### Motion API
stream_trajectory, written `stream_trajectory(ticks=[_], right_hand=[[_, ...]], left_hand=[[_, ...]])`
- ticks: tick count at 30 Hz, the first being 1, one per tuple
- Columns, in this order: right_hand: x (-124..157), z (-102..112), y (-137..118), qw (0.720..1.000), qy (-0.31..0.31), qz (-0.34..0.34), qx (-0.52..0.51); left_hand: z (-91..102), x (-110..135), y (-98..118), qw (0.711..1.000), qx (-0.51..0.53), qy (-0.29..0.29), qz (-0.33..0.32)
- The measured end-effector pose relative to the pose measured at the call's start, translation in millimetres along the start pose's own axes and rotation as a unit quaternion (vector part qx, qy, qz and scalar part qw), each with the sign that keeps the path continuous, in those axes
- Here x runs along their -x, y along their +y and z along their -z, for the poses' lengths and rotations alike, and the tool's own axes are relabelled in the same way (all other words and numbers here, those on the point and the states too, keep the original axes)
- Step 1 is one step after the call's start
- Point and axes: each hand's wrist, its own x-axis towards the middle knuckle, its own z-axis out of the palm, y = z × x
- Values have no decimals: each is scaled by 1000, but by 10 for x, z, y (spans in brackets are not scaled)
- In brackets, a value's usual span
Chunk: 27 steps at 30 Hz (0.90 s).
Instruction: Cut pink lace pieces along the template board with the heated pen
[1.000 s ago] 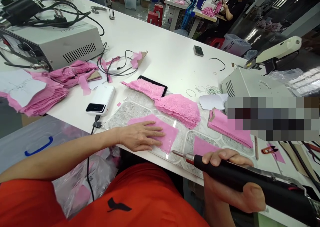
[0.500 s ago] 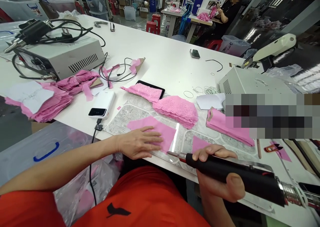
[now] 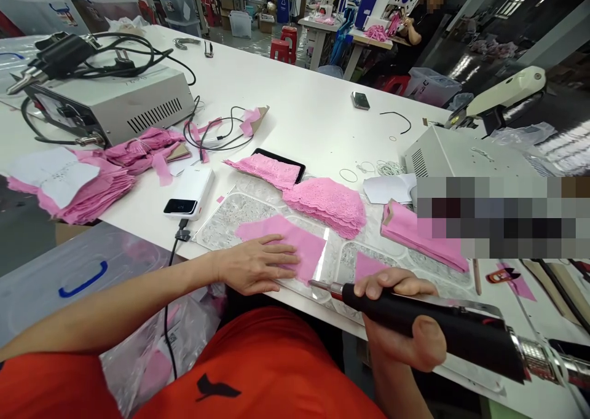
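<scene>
My left hand [image 3: 260, 262] lies flat with fingers spread on a pink fabric piece [image 3: 299, 241], which rests on a grey marbled mat [image 3: 221, 225] with a clear glossy surface. In my right hand [image 3: 401, 321] is a thick black handheld power tool [image 3: 461, 327] with a slim metal tip and a cable at its rear. Its tip is at the fabric's lower right corner; whether it touches, I cannot tell. Another pink piece [image 3: 369, 264] lies partly behind my right fingers. Beyond the mat's middle sits a stack of pink lace pieces [image 3: 325, 205].
Folded pink fabric [image 3: 421, 238] lies to the right. A white power bank [image 3: 188, 191] with a cable stands left of the mat. Further left are a grey control box [image 3: 133, 105] and pink fabric stacks [image 3: 96, 191]. A person [image 3: 415, 32] sits at a sewing machine [image 3: 382, 4] behind.
</scene>
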Motion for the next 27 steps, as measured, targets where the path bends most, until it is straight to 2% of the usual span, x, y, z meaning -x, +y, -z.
stream_trajectory(ticks=[7, 12, 18, 22, 25, 27], right_hand=[[-32, 58, -35, 1000, 15, 12, 2], [-85, 195, -63, 998, 42, 51, 12], [-115, 333, -96, 996, 76, 54, 10], [-159, 412, -70, 994, 100, 40, 8], [-219, 384, -14, 992, 119, 39, 7], [-253, 308, 15, 991, 128, 27, 10]], left_hand=[[6, -22, 32, 999, -29, 35, -16], [0, -232, 165, 994, -85, 67, -10], [-62, -430, 246, 988, -152, 30, -16], [-185, -524, 320, 984, -173, 39, -11], [-256, -578, 366, 985, -166, 43, 10], [-241, -527, 372, 987, -145, 55, 42]])
